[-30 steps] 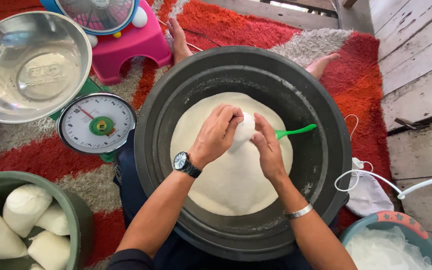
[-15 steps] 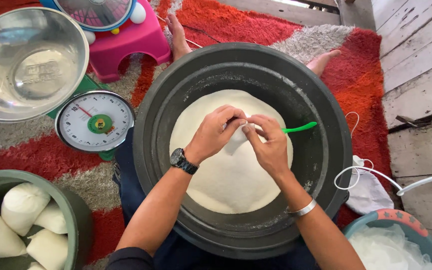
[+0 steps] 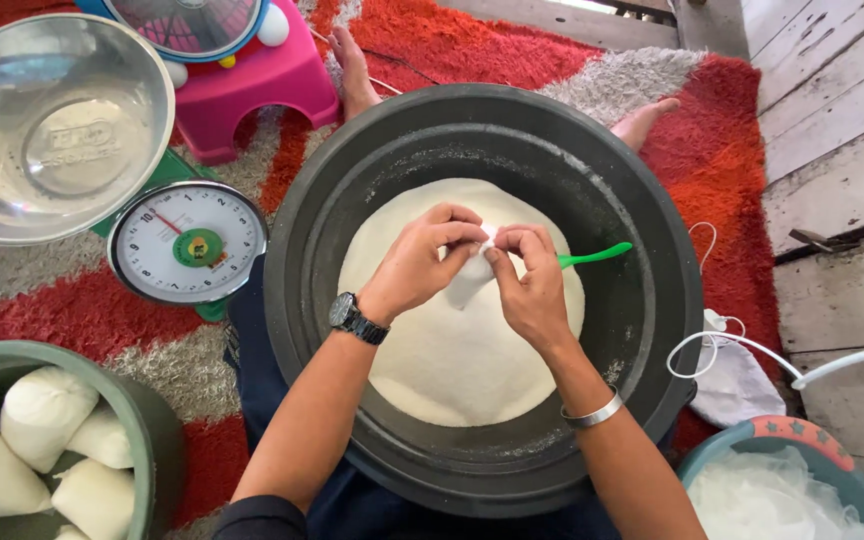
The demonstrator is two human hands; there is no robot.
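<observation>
Floor level, seen from above. A red and grey shag rug (image 3: 752, 140) covers the floor; bare weathered wooden planks (image 3: 842, 120) run along the right side.

A large dark round basin (image 3: 652, 300) sits between the person's legs, both bare feet showing past its far rim. Inside lies a broad mound of pale, fine powder (image 3: 452, 370), with a dusting clinging to the basin wall.

Above the mound, the left hand (image 3: 422, 262) and right hand (image 3: 527, 285) meet, each pinching the top of a small clear plastic bag (image 3: 470, 280) that hangs between them, its lower part white with powder. A green scoop handle (image 3: 594, 256) juts out from behind the right hand. Wristwatch on the left wrist, silver bangle on the right.

Left of the basin: a round dial kitchen scale (image 3: 187, 242) with a green body, beside it a steel bowl (image 3: 52, 130). Behind those, a pink plastic stool (image 3: 252, 85) carrying a small fan.

Lower left, a green tub (image 3: 147, 420) holds filled white bags (image 3: 42, 415). Lower right, a teal basket (image 3: 712, 465) with clear plastic inside; a white cable (image 3: 832, 365) trails over the planks nearby.
</observation>
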